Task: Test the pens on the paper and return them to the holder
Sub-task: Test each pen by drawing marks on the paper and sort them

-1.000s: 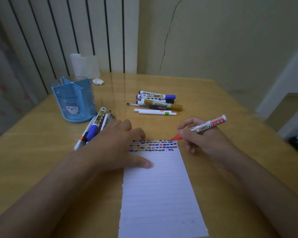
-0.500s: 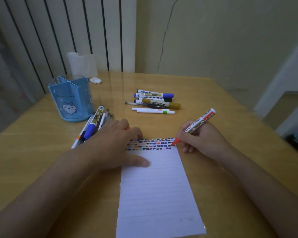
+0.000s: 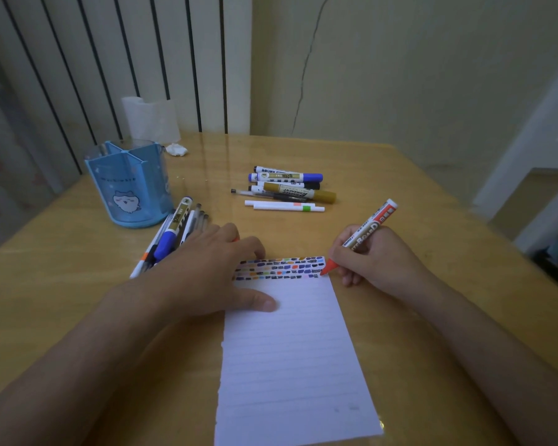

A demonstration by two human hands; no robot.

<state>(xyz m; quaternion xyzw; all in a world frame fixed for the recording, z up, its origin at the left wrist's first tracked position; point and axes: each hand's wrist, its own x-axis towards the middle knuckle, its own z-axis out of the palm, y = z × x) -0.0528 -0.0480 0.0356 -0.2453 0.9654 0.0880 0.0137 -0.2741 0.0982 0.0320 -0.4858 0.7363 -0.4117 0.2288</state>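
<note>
Right hand (image 3: 372, 259), fingers clamped round a red-tipped whiteboard marker with a white printed barrel (image 3: 366, 233); tip down at the far right corner of the white lined paper sheet (image 3: 290, 358), beside three rows of small coloured test marks (image 3: 279, 268). Left hand (image 3: 203, 272) flat on the sheet's upper left edge, fingers straight and slightly apart, thumb lying on the paper. Paper lies on the yellow wooden counter (image 3: 400, 188). Light blue plastic pen holder with a cartoon face (image 3: 129, 183) stands far left, upright, divided into compartments. Just beside its base, a bundle of pens with one blue-capped marker (image 3: 171, 236), partly under the left hand. Centre, well apart from the holder: a loose group of markers and thin white pens (image 3: 287, 188), lying flat.
</note>
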